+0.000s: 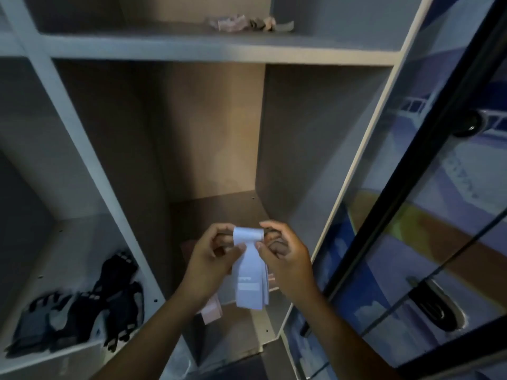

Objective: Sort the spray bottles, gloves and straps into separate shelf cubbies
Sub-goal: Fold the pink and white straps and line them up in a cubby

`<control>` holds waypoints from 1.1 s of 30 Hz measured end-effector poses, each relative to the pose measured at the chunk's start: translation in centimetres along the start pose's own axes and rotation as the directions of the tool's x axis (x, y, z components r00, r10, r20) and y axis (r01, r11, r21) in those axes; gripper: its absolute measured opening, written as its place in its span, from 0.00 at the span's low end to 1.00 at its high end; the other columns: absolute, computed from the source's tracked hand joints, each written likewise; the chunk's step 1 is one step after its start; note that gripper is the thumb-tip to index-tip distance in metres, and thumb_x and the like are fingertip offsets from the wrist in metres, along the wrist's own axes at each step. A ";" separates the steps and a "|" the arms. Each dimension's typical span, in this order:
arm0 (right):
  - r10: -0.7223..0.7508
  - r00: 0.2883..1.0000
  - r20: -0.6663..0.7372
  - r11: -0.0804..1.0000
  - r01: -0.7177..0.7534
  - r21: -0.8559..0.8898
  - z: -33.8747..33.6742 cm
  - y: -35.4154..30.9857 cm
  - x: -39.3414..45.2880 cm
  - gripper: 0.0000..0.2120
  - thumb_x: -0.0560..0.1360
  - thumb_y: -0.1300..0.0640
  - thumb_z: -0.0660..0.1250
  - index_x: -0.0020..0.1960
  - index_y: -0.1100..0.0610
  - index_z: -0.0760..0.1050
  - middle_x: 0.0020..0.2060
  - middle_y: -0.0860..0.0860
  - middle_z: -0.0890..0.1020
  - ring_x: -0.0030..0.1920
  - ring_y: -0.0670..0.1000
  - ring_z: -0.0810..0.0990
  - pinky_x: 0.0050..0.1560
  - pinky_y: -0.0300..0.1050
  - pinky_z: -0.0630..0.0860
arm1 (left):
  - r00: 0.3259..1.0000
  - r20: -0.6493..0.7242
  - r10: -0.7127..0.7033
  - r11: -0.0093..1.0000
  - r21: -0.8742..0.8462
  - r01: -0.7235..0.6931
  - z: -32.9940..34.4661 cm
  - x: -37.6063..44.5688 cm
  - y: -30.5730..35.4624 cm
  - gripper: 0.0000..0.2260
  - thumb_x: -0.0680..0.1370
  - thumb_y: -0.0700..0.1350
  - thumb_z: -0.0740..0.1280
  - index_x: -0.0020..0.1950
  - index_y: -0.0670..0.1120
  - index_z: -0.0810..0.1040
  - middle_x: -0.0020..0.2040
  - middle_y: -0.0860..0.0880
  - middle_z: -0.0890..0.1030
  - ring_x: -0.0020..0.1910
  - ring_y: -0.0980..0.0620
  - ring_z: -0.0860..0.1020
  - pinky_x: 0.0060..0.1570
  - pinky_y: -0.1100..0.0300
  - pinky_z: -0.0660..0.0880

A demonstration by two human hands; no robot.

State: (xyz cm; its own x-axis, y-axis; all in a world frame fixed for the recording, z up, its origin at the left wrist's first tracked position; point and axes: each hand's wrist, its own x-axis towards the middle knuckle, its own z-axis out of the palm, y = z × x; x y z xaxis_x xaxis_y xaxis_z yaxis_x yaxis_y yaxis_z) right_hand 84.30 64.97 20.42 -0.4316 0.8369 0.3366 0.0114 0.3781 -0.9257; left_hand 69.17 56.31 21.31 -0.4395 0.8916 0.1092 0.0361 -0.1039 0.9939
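Note:
A pale blue strap (250, 278) hangs folded between both hands in front of the middle cubby. My left hand (211, 259) pinches its left side and my right hand (285, 256) pinches its right side near the rolled top. Under the hands, a pink strap (211, 311) lies on the floor of the middle cubby (219, 212). Several black and grey gloves (82, 305) lie piled in the lower left cubby. No spray bottle is in view.
The upper shelf (219, 48) carries a small heap of pinkish and grey cloth items (247, 24). A glass door (428, 215) with a dark frame and a round knob (469, 124) stands open at the right, close to my right arm.

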 end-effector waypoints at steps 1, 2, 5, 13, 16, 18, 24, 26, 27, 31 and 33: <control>0.016 1.000 0.004 1.000 -0.016 -0.006 0.2 1.3 -0.7 0.15 0.75 0.60 0.73 0.57 0.44 0.78 0.46 0.45 0.83 0.47 0.50 0.84 0.46 0.49 0.81 | 1.000 -0.007 -0.030 0.999 -0.017 0.030 -0.1 -0.3 -1.5 0.13 0.75 0.36 0.72 0.57 0.45 0.76 0.52 0.46 0.82 0.50 0.46 0.84 0.43 0.44 0.83; 0.039 0.999 0.010 0.999 -0.039 -0.007 0.6 2.8 -1.2 0.14 0.75 0.60 0.73 0.57 0.45 0.78 0.47 0.45 0.83 0.47 0.50 0.84 0.46 0.50 0.81 | 0.998 -0.012 -0.056 0.998 -0.030 0.056 -0.2 -0.5 -3.0 0.13 0.75 0.35 0.72 0.57 0.44 0.75 0.51 0.47 0.82 0.49 0.49 0.84 0.41 0.48 0.83; 0.112 0.994 0.021 0.993 -0.111 -0.038 1.8 7.3 -2.1 0.12 0.75 0.60 0.73 0.54 0.47 0.78 0.43 0.41 0.82 0.44 0.47 0.83 0.43 0.46 0.80 | 0.994 -0.014 -0.113 0.993 -0.048 0.112 -0.5 -0.3 -8.0 0.13 0.74 0.31 0.71 0.56 0.39 0.74 0.50 0.45 0.82 0.48 0.50 0.84 0.39 0.55 0.82; 0.115 0.991 0.065 0.940 -0.087 -0.329 5.0 20.5 2.7 0.11 0.75 0.59 0.73 0.57 0.52 0.79 0.40 0.39 0.80 0.40 0.40 0.79 0.41 0.36 0.77 | 0.971 -0.127 -0.202 0.977 0.045 0.209 -0.5 6.7 -20.6 0.13 0.75 0.28 0.69 0.53 0.42 0.74 0.47 0.42 0.77 0.46 0.47 0.79 0.42 0.57 0.81; 0.145 0.982 0.119 0.923 -0.091 -0.375 6.0 24.0 5.2 0.11 0.75 0.58 0.73 0.57 0.53 0.79 0.39 0.41 0.79 0.38 0.41 0.79 0.40 0.31 0.75 | 0.958 -0.147 -0.248 0.950 0.157 0.270 -0.6 9.9 -24.5 0.12 0.76 0.35 0.71 0.52 0.49 0.75 0.50 0.42 0.79 0.51 0.40 0.81 0.54 0.42 0.80; 0.162 0.973 0.166 0.903 -0.078 -0.423 6.6 26.4 6.7 0.10 0.75 0.59 0.73 0.55 0.54 0.79 0.36 0.39 0.77 0.37 0.37 0.78 0.41 0.25 0.71 | 0.962 -0.142 -0.232 0.914 0.307 0.266 -0.7 12.0 -26.8 0.11 0.77 0.40 0.72 0.56 0.47 0.74 0.52 0.43 0.80 0.52 0.41 0.81 0.57 0.43 0.79; 0.159 0.944 0.288 0.817 0.039 -0.576 8.1 31.2 10.4 0.07 0.76 0.56 0.71 0.52 0.53 0.78 0.40 0.45 0.80 0.41 0.42 0.78 0.44 0.31 0.72 | 0.961 -0.186 -0.206 0.834 0.480 0.272 -1.3 16.0 -30.7 0.11 0.75 0.39 0.72 0.53 0.47 0.73 0.45 0.52 0.80 0.44 0.54 0.79 0.42 0.73 0.72; 0.114 0.937 0.331 0.772 0.126 -0.622 8.6 32.2 11.4 0.04 0.76 0.55 0.71 0.49 0.53 0.78 0.42 0.47 0.82 0.43 0.45 0.80 0.49 0.42 0.79 | 0.972 -0.156 -0.174 0.794 0.562 0.232 -1.7 16.8 -31.4 0.12 0.75 0.42 0.73 0.56 0.46 0.75 0.52 0.48 0.81 0.48 0.54 0.78 0.46 0.68 0.71; 0.071 0.935 0.348 0.738 0.185 -0.648 8.8 32.6 11.8 0.04 0.75 0.54 0.70 0.48 0.53 0.78 0.42 0.48 0.82 0.45 0.47 0.81 0.52 0.47 0.80 | 0.979 -0.146 -0.143 0.775 0.599 0.203 -1.9 17.2 -31.8 0.15 0.75 0.44 0.74 0.59 0.46 0.76 0.56 0.48 0.81 0.52 0.53 0.78 0.49 0.66 0.71; -0.037 0.946 0.321 0.673 0.261 -0.692 8.9 32.3 11.7 0.12 0.71 0.53 0.75 0.53 0.54 0.80 0.51 0.52 0.84 0.58 0.54 0.79 0.63 0.50 0.73 | 0.991 -0.125 -0.043 0.719 0.685 0.118 -3.0 17.1 -30.9 0.24 0.72 0.53 0.74 0.66 0.50 0.75 0.63 0.48 0.78 0.62 0.50 0.77 0.54 0.68 0.70; -0.031 0.963 0.268 0.773 0.193 -0.604 9.2 31.2 10.7 0.20 0.68 0.55 0.78 0.59 0.55 0.79 0.57 0.53 0.82 0.62 0.55 0.76 0.65 0.50 0.73 | 0.983 -0.184 0.004 0.767 0.631 0.115 -3.6 15.5 -29.2 0.24 0.70 0.46 0.76 0.66 0.49 0.76 0.63 0.49 0.77 0.61 0.52 0.74 0.58 0.64 0.70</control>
State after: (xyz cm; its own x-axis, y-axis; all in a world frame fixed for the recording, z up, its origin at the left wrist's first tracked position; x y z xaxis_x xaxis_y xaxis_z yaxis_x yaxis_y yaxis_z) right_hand 71.79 82.07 -6.42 -0.6577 0.6881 0.3067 0.4705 0.6931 -0.5461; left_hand 58.04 71.56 -6.12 -0.5967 0.7951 0.1084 0.5438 0.3013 0.7832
